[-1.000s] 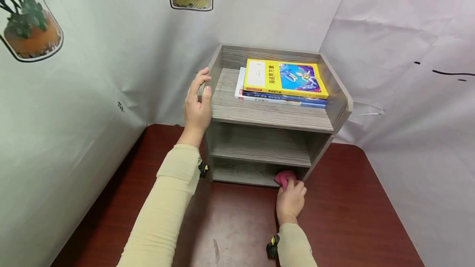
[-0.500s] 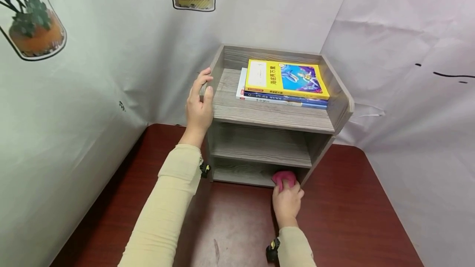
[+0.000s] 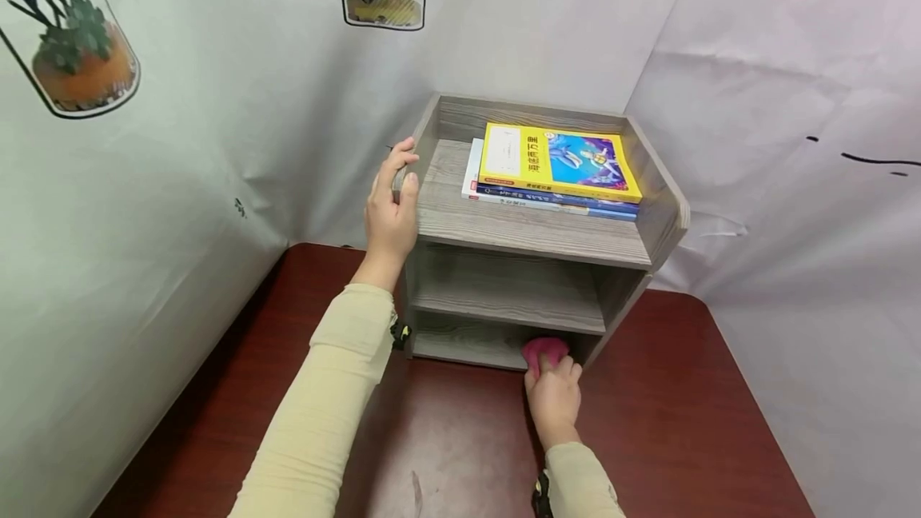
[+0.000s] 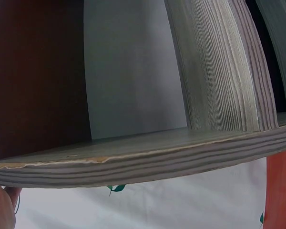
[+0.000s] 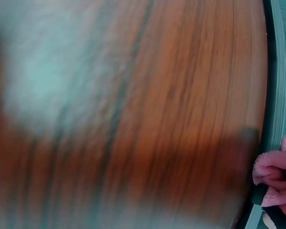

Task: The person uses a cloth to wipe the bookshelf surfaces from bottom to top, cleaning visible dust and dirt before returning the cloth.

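A small grey wood-grain shelf point(image 3: 532, 242) stands on the dark red table. My left hand point(image 3: 391, 206) holds the upper front of its left side panel, thumb toward the inside; the left wrist view shows that panel's edge point(image 4: 133, 164) close up, with a bit of the hand at the lower left corner. At the right end of the bottom shelf board, my right hand point(image 3: 556, 398) grips a bunched pink cloth point(image 3: 544, 352). In the right wrist view the folded cloth point(image 5: 279, 174) lies against the front edge of the bottom board.
A yellow book point(image 3: 561, 160) tops a small stack of books in the upper tray of the shelf. The table point(image 3: 676, 422) extends to both sides. White sheets point(image 3: 209, 142) with printed plants enclose it at the back and sides.
My right hand has slid the pink cloth a little leftward along the front of the bottom board. The left hand keeps its hold on the side panel. The head view has shifted slightly.
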The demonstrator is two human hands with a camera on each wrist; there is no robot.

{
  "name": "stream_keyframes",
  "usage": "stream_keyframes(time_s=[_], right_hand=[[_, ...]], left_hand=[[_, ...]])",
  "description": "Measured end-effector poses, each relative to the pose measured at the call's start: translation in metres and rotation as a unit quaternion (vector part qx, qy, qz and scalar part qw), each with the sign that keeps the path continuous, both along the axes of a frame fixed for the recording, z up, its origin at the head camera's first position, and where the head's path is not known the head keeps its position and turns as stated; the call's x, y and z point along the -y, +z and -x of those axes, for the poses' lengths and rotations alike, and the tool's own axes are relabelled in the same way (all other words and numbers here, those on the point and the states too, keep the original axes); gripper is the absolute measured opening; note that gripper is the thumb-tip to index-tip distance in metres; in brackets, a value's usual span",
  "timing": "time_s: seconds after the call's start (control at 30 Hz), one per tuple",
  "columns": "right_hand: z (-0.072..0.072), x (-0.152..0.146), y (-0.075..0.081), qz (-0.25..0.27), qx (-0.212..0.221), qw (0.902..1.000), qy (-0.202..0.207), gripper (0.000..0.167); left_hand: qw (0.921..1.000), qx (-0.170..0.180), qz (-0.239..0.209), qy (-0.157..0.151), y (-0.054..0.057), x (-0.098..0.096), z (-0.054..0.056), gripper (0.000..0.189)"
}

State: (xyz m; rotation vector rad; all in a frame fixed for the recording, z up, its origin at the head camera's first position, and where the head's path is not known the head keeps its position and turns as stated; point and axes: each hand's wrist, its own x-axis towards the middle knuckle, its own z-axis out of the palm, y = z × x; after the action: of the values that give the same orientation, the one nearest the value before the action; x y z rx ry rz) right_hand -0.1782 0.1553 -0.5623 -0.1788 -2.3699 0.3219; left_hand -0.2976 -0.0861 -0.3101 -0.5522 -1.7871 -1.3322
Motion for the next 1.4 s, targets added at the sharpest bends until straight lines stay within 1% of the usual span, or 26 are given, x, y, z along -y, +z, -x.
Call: stream_keyframes(time_s=[0.17, 0.3, 0.4, 0.47, 0.53, 0.73, 0.93, 1.23, 1.4], right_hand=[[-0.001, 0.004, -0.002, -0.008, -0.012, 0.9999, 0.006, 0.018], [0.001, 0.006, -0.002, -0.038, -0.017, 0.9988, 0.025, 0.019], [0.003, 0.005, -0.001, -0.064, -0.019, 0.9971, 0.036, 0.022], [0.005, 0.004, 0.000, -0.072, -0.019, 0.9965, 0.037, 0.022], [0.005, 0.003, 0.000, -0.076, -0.017, 0.9962, 0.039, 0.022], [0.008, 0.003, 0.000, -0.091, -0.007, 0.9939, 0.062, 0.021], [0.010, 0.010, 0.001, -0.111, 0.002, 0.9909, 0.076, 0.023], [0.013, 0.024, 0.003, -0.102, 0.000, 0.9922, 0.072, 0.021], [0.014, 0.028, 0.004, -0.096, 0.007, 0.9932, 0.064, 0.020]], left_hand=[[1.0000, 0.002, 0.008, 0.005, -0.003, 0.001, -0.003, 0.031], [1.0000, 0.004, 0.006, 0.006, -0.003, 0.001, -0.003, 0.031], [1.0000, -0.001, 0.005, 0.003, -0.002, 0.000, -0.002, 0.032], [1.0000, -0.006, 0.007, 0.003, -0.002, -0.001, -0.001, 0.032], [0.9999, -0.009, 0.005, 0.002, -0.002, -0.002, 0.000, 0.032], [0.9999, -0.010, 0.000, 0.004, -0.002, -0.001, 0.001, 0.033], [0.9998, -0.016, -0.006, 0.005, -0.002, 0.002, 0.002, 0.035], [0.9994, -0.034, -0.006, 0.004, -0.002, 0.000, 0.004, 0.032], [0.9995, -0.028, -0.012, -0.004, -0.003, -0.003, 0.004, 0.032]])
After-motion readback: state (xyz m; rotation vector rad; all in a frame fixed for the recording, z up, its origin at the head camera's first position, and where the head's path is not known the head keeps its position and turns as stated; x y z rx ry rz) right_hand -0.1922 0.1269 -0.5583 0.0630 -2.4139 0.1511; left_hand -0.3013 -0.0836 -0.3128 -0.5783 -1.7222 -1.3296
